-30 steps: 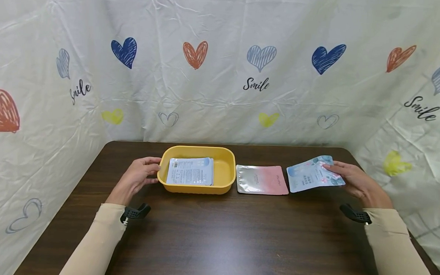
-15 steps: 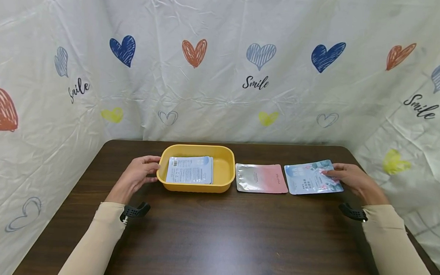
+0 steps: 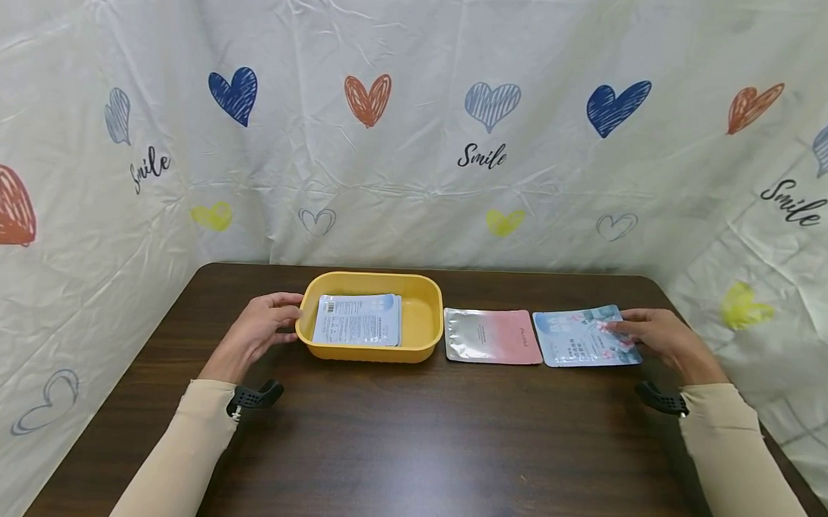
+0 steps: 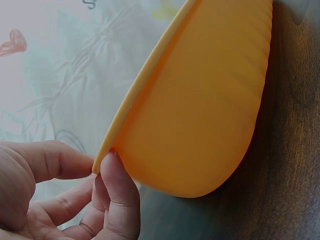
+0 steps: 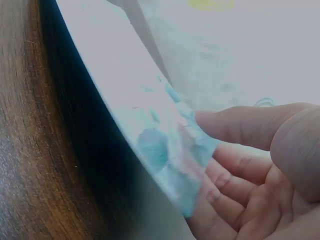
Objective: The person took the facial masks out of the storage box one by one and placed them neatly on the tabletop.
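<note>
The right hand (image 3: pixel 661 339) pinches the right edge of a light blue floral foil packet (image 3: pixel 575 340), thumb on top and fingers beneath. In the right wrist view the packet (image 5: pixel 145 110) slants up from that grip, its gripped edge raised off the dark wood. The thumb and fingers of my left hand (image 3: pixel 266 326) pinch the left rim of a yellow plastic tub (image 3: pixel 420 356); the left wrist view shows the tub's outer wall (image 4: pixel 200 100) close up. Inside the tub lie stacked pale blue packets (image 3: pixel 358 320), the top one with its printed text and barcode showing.
Between the tub and the blue packet, a silver-and-pink foil packet (image 3: pixel 493 336) lies flat. All stand near the back edge of a dark wooden table (image 3: pixel 407 441). Behind it hangs a white curtain (image 3: pixel 417 167) with printed hearts.
The right hand has lowered the blue floral packet and shifted it slightly left, toward the pink one. The left hand and the tub stay put.
</note>
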A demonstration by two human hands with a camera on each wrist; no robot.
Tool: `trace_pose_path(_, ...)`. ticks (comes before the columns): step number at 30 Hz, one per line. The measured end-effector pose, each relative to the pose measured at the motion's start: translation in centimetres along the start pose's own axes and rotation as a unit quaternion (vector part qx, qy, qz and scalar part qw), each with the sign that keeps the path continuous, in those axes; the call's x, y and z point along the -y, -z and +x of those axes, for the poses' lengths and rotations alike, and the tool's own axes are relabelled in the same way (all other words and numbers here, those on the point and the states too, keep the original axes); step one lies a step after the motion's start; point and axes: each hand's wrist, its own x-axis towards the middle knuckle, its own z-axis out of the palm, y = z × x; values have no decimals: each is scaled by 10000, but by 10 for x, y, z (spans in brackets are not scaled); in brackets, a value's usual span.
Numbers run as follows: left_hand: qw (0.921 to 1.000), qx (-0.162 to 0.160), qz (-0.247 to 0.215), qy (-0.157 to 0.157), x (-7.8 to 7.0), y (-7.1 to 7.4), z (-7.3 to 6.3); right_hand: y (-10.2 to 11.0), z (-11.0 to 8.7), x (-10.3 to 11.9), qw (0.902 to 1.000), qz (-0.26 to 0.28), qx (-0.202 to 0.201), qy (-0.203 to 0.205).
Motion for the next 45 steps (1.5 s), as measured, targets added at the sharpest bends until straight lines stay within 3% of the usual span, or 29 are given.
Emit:
trace_pose_path(4,10000,-2,-7,20,1,0,0,2,-3,0,9999,-61,-84,90)
trace_pose_path(12,10000,-12,17,4,1,1,0,-2,-14,14,9943,-845,-438,473)
trace_pose_path(15,10000,4,24,11,1,0,0,-6,-15,23,9957,-678,-287,558)
trace_pose_path(19,10000,25,14,22,1,0,1,-10,-16,33,9975,-74,60,706)
trace_pose_path(24,10000,-3,61,64,0,-1,1,-16,-15,43,9934,553,429,914)
trace_pose_path(33,9999,-39,44,82,-1,-1,0,-28,-18,66,9894,797,688,996)
trace_pose_path(45,10000,3,16,74,-2,-1,0,-48,-18,91,9786,1108,973,1433)
